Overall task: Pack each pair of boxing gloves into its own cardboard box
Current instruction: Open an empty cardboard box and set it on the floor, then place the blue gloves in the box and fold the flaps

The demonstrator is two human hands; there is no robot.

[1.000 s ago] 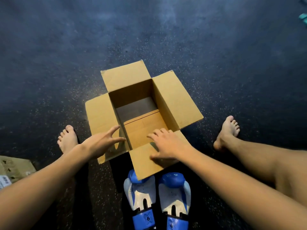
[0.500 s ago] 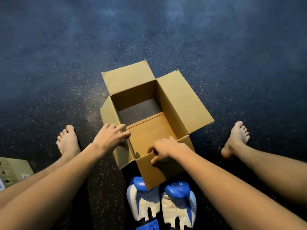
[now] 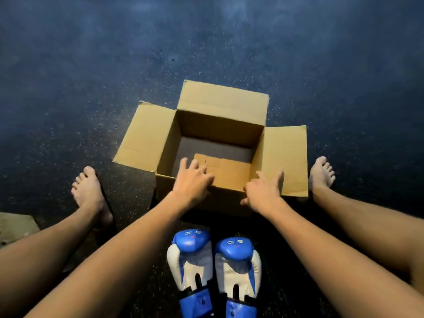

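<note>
The box (image 3: 220,127) has been swung square to the person since a second ago, its flaps spread; the left hand (image 3: 192,181) and right hand (image 3: 263,190) rest on its near rim, fingers spread, clasping nothing; the gloves (image 3: 190,260) lie on the floor (image 3: 91,88) just short of the box, unpacked; loading them looks next.

The floor (image 3: 96,83) under me is dark, blue-black, with lots of tiny pale specks. Close to me the light is warm and bright. Farther away it fades to hazy dark.
</note>
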